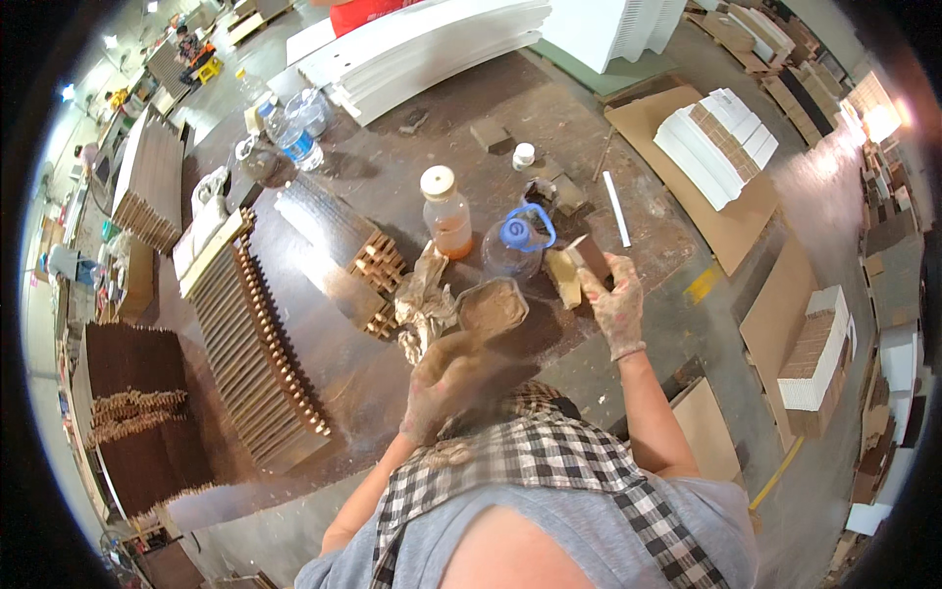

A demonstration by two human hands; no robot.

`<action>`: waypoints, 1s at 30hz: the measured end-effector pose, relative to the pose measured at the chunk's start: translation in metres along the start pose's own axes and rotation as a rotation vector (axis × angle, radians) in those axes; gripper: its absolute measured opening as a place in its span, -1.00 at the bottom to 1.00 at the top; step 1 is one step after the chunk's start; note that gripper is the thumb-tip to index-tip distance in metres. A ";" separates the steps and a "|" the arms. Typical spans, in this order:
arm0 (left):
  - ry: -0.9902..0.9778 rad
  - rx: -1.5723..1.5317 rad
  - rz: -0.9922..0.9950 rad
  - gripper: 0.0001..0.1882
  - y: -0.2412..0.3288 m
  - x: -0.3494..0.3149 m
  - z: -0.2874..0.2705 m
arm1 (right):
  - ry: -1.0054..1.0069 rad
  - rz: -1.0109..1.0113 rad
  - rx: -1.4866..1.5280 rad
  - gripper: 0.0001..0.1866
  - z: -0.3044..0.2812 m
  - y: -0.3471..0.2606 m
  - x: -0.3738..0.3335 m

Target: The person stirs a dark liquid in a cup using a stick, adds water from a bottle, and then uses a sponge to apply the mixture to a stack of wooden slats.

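My right hand (618,304), in a stained light glove, is closed around a small brown block (591,258) and holds it above the table's near edge. Just left of the block lies a yellowish piece (563,278), maybe cloth or sponge. My left hand (437,383), gloved too, is close to a tray of brown paste or powder (494,308); motion smears its fingers. Crumpled, stained cloth (424,299) lies beside the tray. Behind it stand a clear jug with a blue handle (512,257) and a cream-capped bottle with orange liquid (449,221).
Stacked wooden strips (363,265) and a long row of brown slats (245,344) cover the table's left. Water bottles (292,140) stand farther back, near white panels (422,54). Cardboard sheets (775,324) with white-and-brown bundles lie to the right. Other people are far off at upper left.
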State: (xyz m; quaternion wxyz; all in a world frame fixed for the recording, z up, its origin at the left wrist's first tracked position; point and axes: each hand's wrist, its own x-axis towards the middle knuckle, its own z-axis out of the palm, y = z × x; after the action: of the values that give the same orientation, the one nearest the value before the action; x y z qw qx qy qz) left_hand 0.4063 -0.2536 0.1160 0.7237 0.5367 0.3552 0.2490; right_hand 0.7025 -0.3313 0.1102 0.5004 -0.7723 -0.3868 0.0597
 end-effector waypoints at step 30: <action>-0.027 -0.086 -0.053 -0.52 0.019 0.009 0.013 | -0.558 0.598 1.151 -0.47 -0.010 -0.003 -0.017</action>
State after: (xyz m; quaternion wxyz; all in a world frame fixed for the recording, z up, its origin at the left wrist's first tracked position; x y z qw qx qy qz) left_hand 0.4223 -0.2493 0.1338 0.7571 0.4989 0.3486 0.2374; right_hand 0.6938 -0.3490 0.1120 0.6738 -0.4139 -0.1788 0.5854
